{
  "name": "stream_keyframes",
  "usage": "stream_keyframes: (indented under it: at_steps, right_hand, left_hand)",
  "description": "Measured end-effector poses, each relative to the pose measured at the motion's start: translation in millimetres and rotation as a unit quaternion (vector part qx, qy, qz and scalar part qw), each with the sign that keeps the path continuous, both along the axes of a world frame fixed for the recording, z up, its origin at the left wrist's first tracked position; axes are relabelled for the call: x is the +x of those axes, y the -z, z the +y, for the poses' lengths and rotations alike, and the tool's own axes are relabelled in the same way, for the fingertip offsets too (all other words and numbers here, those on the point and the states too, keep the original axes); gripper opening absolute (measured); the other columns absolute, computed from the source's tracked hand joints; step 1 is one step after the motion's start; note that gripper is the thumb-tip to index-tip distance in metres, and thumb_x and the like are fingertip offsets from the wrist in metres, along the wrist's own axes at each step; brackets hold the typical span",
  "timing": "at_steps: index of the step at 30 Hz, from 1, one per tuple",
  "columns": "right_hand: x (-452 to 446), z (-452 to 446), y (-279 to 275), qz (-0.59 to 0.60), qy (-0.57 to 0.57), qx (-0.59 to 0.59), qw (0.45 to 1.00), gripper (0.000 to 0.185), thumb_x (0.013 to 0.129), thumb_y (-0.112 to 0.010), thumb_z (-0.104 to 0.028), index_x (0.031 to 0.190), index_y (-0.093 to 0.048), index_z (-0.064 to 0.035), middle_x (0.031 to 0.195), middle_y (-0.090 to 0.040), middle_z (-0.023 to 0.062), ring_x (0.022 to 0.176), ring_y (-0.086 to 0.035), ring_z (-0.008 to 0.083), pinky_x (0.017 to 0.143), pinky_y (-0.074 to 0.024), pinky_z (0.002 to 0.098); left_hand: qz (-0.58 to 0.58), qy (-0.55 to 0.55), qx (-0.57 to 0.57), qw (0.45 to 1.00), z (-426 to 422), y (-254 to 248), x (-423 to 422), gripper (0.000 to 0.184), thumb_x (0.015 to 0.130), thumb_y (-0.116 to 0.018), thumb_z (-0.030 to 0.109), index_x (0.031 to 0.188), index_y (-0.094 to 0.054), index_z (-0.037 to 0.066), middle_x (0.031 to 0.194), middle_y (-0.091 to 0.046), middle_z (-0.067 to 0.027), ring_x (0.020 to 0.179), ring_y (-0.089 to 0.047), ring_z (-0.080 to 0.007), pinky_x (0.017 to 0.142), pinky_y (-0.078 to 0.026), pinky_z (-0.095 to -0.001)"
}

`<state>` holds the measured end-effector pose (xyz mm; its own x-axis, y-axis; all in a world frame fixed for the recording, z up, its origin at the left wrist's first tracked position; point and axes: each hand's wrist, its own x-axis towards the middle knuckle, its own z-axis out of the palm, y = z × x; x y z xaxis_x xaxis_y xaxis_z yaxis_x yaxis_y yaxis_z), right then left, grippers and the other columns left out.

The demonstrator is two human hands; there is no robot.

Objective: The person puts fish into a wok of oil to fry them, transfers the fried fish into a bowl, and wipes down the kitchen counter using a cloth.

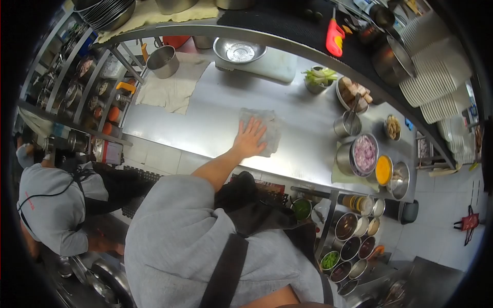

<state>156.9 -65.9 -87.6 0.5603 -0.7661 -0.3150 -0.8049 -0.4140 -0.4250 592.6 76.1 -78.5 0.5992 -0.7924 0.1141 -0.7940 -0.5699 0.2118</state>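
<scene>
On the steel worktop (205, 123), a grey cloth (272, 134) lies flat near the middle. My left hand (250, 137) presses down on it with the fingers spread, palm on the cloth. Behind the cloth, a shallow metal bowl (239, 50) sits by a white cutting board (281, 65). A second, pale cloth (169, 90) is spread at the worktop's left, under a metal pot (163, 62). My right hand is out of sight; only part of that forearm shows at the bottom edge.
Bowls of chopped onion (364, 153), orange liquid (383, 170) and green vegetables (319, 78) stand to the right. A shelf (287, 43) overhangs the worktop's back. A co-worker (54, 205) bends at the left. Several containers, including dark sauce (351, 248), stand below right.
</scene>
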Motion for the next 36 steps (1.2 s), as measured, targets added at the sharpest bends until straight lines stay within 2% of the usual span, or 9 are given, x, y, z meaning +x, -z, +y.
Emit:
stream_keyframes:
  at_steps: [3,10,12,19,20,21,23,28,36]
  right_hand:
    - [-63,-13,80,0.027,0.022,-0.008,0.999,0.024,0.086,-0.057,-0.022,0.087,-0.067,-0.0001,0.083,-0.064,0.0233,0.079,-0.062,0.0416,0.071,-0.0477,0.0473]
    - [10,-29,23,0.045,-0.059,0.064,0.995,0.025,0.087,-0.057,-0.023,0.086,-0.067,-0.0004,0.08,-0.064,0.0227,0.076,-0.063,0.0399,0.069,-0.048,0.0459]
    - [44,-31,12,0.025,-0.109,0.079,0.991,0.025,0.087,-0.057,-0.023,0.086,-0.067,-0.0005,0.079,-0.064,0.0225,0.075,-0.063,0.0394,0.069,-0.048,0.0455]
    - [160,-33,-36,-0.136,-0.409,0.082,0.899,0.026,0.088,-0.056,-0.024,0.085,-0.067,-0.0008,0.077,-0.064,0.0219,0.072,-0.064,0.0377,0.067,-0.0482,0.0441]
    - [179,-27,-59,-0.097,-0.316,0.174,0.928,0.027,0.088,-0.056,-0.026,0.086,-0.068,-0.0015,0.072,-0.064,0.0198,0.066,-0.064,0.0326,0.064,-0.0482,0.0396]
    - [200,-27,-60,-0.099,-0.329,0.179,0.922,0.027,0.088,-0.056,-0.026,0.086,-0.068,-0.0015,0.072,-0.064,0.0198,0.066,-0.064,0.0326,0.064,-0.0482,0.0396]
    - [242,-33,-55,-0.089,-0.354,0.174,0.915,0.021,0.085,-0.061,-0.018,0.084,-0.068,0.0017,0.067,-0.065,0.0118,0.06,-0.061,0.016,0.059,-0.048,0.0308]
    - [333,7,-62,-0.234,-0.474,0.097,0.843,0.02,0.085,-0.059,-0.016,0.089,-0.068,0.0017,0.063,-0.063,0.0139,0.055,-0.061,0.0197,0.056,-0.0478,0.0326]
    - [414,157,-70,-0.17,-0.606,0.098,0.771,0.027,0.087,-0.057,-0.024,0.089,-0.067,0.0001,0.07,-0.064,0.0188,0.064,-0.064,0.0309,0.062,-0.0485,0.0376]
  left_hand:
    - [0.002,0.001,0.016,1.0,-43,4,52,0.067,0.09,-0.043,0.049,0.145,-0.029,0.014,0.153,-0.019,-0.0148,0.142,-0.011,-0.035,0.109,-0.008,-0.062]
    - [0.148,0.029,0.111,0.982,-92,-27,107,0.061,0.085,-0.05,0.046,0.137,-0.043,0.014,0.15,-0.027,-0.0147,0.14,-0.016,-0.035,0.106,-0.016,-0.0655]
    - [0.11,0.023,0.011,0.994,-74,-13,93,0.055,0.084,-0.052,0.041,0.132,-0.049,0.012,0.147,-0.031,-0.0156,0.138,-0.021,-0.0352,0.102,-0.021,-0.0678]
    - [0.068,-0.174,-0.215,0.959,134,-16,26,0.035,0.077,-0.061,0.013,0.11,-0.061,0.002,0.123,-0.052,-0.0218,0.119,-0.048,-0.0366,0.098,-0.041,-0.0449]
    - [0.039,-0.217,-0.226,0.949,167,-12,18,0.033,0.075,-0.061,0.01,0.107,-0.062,0.002,0.118,-0.056,-0.0221,0.113,-0.052,-0.0376,0.095,-0.044,-0.0428]
    - [0.011,-0.264,-0.217,0.94,197,-18,5,0.031,0.075,-0.06,0.009,0.105,-0.062,0.001,0.113,-0.058,-0.023,0.108,-0.055,-0.0384,0.092,-0.046,-0.0429]
    - [0.095,-0.357,-0.194,0.909,254,-34,-22,0.03,0.078,-0.057,0.012,0.106,-0.061,0.0,0.109,-0.061,-0.0207,0.104,-0.057,-0.0368,0.092,-0.046,-0.0413]
    - [0.249,-0.526,-0.04,0.813,370,7,-108,0.04,0.075,-0.06,0.021,0.111,-0.062,0.004,0.113,-0.061,-0.0196,0.107,-0.057,-0.0362,0.094,-0.045,-0.0413]
    - [0.411,-0.584,0.09,0.694,481,117,-273,0.042,0.071,-0.057,0.032,0.1,-0.069,0.003,0.107,-0.065,-0.0193,0.103,-0.061,-0.0338,0.09,-0.047,-0.0401]
